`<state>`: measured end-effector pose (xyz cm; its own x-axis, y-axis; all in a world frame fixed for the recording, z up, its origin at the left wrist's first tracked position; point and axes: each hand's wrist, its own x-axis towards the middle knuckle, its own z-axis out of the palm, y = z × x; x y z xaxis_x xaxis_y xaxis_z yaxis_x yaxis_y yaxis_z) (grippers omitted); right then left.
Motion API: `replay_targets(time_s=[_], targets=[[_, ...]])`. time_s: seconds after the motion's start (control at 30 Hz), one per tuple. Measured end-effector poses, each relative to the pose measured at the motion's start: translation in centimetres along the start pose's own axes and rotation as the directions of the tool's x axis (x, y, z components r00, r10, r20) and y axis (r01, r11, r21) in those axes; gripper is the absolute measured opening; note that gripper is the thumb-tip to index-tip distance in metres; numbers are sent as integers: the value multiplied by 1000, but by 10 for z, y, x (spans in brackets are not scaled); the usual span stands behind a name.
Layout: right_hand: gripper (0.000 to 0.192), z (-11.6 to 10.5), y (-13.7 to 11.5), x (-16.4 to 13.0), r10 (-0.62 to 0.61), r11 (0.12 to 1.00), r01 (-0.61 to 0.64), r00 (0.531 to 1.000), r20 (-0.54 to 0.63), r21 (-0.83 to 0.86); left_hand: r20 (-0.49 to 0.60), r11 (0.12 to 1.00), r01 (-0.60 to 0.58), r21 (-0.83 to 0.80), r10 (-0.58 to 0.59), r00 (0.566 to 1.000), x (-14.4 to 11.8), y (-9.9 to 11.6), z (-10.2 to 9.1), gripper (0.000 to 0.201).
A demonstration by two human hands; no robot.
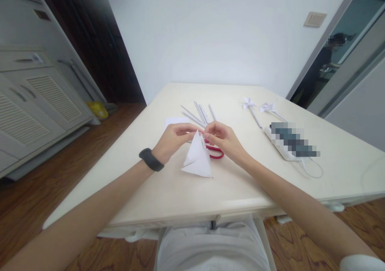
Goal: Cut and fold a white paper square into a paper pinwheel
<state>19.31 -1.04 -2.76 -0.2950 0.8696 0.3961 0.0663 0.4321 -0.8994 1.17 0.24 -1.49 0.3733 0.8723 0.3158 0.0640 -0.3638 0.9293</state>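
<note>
Paper: folded white paper (197, 158) was held above the table (168, 191), near the middle of it, a little toward the near edge; its top tip was between the two hands and its lower flaps spread wide, close to the table top.
Left hand: left hand (174, 139) pinched the top tip of the paper from the left side with thumb and fingers closed on it; a dark band (151, 159) was on the wrist.
Right hand: right hand (224, 138) met the same tip from the right side, fingers curled and closed on the paper.
Scissors: red scissors (215, 151) lay flat on the table just behind the paper, partly hidden by the paper and the right hand.
Sticks: thin white sticks (199, 114) lay in a loose bunch behind the hands, toward the far edge.
Sheet: a flat white sheet (176, 121) lay left of the sticks.
Pinwheels: two white pinwheels (249, 104) (268, 107) lay near the far right corner.
Blurred thing: a white thing (290, 142) with a cord, partly blurred, lay near the right edge.
</note>
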Motion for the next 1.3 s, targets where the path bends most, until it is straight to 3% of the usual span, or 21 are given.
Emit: replay_targets(time_s=[0.27, 0.97, 1.1, 1.2, 1.3], targets=[[15, 2, -4, -1, -3, 1000, 3, 1000, -1, -13, -4, 999, -50, -8, 50, 999, -2, 4, 3, 11], [13, 2, -7, 0, -17, 997, 16, 1000, -4, -73, -43, 999, -7, 45, 9, 999, -2, 3, 2, 16], [11, -10, 1, 5, 42, 950, -36, 999, 13, -311, -84, 999, 15, 48, -11, 996, -1, 3, 0, 16], [9, -15, 11, 5, 95, 816, -48, 994, 52, -576, -115, 998, 26, 62, -19, 993, 1, 1, -1, 16], [16, -16, 19, 2, 137, 712, 12, 978, 156, -702, -134, 997, 20, 75, -10, 991, 2, 0, -2, 16]])
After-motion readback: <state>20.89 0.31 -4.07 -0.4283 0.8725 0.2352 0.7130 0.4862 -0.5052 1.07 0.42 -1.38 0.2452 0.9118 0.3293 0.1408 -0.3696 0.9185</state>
